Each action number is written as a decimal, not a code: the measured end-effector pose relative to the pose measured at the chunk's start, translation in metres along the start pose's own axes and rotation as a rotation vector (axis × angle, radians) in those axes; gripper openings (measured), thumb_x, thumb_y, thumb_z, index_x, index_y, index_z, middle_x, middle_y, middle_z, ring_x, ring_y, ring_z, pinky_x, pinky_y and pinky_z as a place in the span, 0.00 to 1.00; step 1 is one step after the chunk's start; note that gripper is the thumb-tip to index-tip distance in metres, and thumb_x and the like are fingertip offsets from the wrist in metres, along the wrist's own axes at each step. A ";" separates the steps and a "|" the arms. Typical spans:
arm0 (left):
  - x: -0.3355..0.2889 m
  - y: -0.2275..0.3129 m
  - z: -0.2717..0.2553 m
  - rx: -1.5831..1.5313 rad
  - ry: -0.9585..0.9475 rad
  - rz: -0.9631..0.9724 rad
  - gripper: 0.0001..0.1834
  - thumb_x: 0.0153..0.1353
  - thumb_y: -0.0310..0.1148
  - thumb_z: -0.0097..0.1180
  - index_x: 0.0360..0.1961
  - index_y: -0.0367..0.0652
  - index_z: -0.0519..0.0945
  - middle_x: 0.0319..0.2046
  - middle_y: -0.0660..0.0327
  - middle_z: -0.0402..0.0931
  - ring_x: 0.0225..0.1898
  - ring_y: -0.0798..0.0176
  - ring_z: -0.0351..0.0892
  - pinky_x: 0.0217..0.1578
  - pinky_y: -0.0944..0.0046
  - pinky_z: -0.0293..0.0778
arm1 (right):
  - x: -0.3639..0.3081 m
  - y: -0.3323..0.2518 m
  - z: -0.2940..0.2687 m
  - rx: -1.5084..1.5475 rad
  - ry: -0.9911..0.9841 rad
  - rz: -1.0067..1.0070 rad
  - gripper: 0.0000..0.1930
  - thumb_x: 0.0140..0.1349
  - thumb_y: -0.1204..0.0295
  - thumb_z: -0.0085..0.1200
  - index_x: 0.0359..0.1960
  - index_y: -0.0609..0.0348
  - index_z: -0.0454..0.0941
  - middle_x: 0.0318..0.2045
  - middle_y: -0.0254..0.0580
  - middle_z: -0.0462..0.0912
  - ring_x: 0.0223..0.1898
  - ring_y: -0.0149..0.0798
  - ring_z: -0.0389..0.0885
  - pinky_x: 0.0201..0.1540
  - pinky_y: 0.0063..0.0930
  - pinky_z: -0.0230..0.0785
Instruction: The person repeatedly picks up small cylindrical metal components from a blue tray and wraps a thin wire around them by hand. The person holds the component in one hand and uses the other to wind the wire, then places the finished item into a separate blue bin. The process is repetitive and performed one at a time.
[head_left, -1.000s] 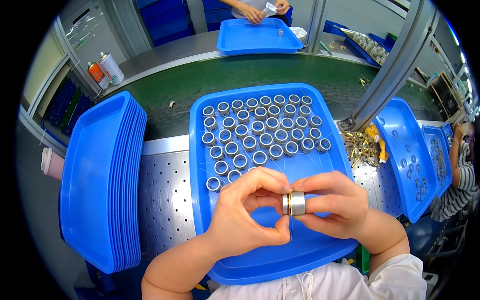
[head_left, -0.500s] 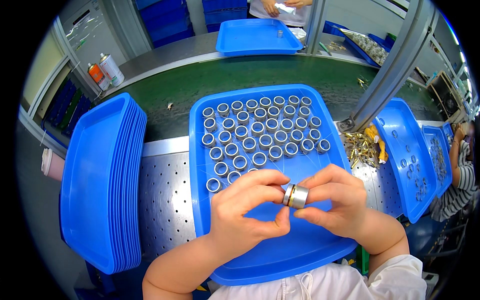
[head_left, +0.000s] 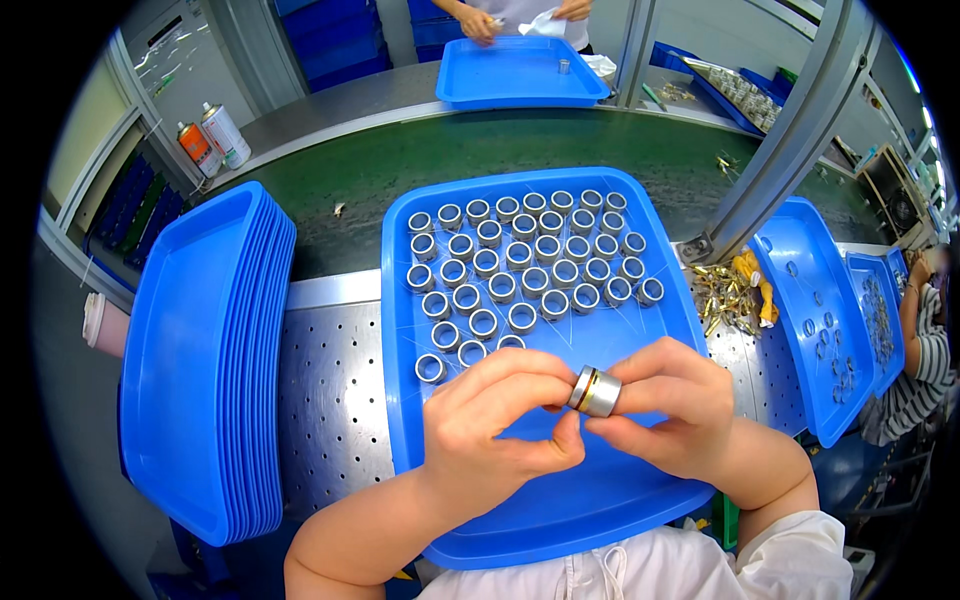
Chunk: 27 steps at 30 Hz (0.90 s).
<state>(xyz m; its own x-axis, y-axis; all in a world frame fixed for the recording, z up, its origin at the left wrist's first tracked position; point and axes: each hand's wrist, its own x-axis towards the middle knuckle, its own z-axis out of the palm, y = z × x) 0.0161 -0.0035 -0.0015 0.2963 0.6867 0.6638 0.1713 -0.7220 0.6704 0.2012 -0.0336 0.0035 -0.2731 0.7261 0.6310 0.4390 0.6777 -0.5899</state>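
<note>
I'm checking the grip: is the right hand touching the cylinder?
Touching. In the head view, the right hand has its fingertips against the cylinder's right end.

The metal cylinder (head_left: 603, 395), level a second earlier, had tilted so that its right end dipped. The fine wire that had hung below it had gone from sight. The thumb of the left hand (head_left: 480, 425) had risen to just beneath the cylinder's left end, narrowing the opening between thumb and fingers. The right hand (head_left: 685, 410) had slid its forefinger from the cylinder's upper side toward its right end. Across the bench (head_left: 350, 100), one hand of a co-worker (head_left: 478, 25) had moved leftward, farther from the other hand and the white cloth (head_left: 543, 22).
</note>
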 end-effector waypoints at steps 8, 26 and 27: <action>0.002 -0.001 0.001 -0.064 -0.032 -0.037 0.12 0.36 0.18 0.63 0.26 0.39 0.79 0.28 0.60 0.78 0.23 0.69 0.78 0.23 0.73 0.75 | -0.001 0.001 0.002 0.059 0.002 0.079 0.10 0.41 0.76 0.69 0.27 0.58 0.81 0.26 0.39 0.80 0.24 0.30 0.79 0.23 0.20 0.71; 0.005 0.000 0.000 -0.066 -0.017 -0.011 0.13 0.37 0.16 0.62 0.28 0.37 0.80 0.31 0.59 0.77 0.26 0.68 0.78 0.25 0.72 0.76 | 0.001 0.000 -0.001 0.135 0.014 0.139 0.08 0.45 0.81 0.65 0.28 0.62 0.80 0.25 0.40 0.80 0.24 0.31 0.79 0.25 0.21 0.71; 0.004 -0.002 0.000 -0.102 -0.048 -0.039 0.12 0.38 0.16 0.62 0.28 0.37 0.80 0.31 0.58 0.77 0.27 0.68 0.78 0.27 0.72 0.77 | -0.001 0.001 -0.001 0.171 0.016 0.169 0.07 0.46 0.81 0.65 0.28 0.63 0.80 0.24 0.40 0.80 0.23 0.30 0.79 0.25 0.21 0.71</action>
<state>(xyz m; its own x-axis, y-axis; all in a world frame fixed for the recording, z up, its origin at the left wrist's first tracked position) 0.0168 0.0008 0.0005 0.3361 0.7075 0.6217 0.0873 -0.6806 0.7274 0.2029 -0.0334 0.0032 -0.1936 0.8296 0.5237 0.3256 0.5579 -0.7634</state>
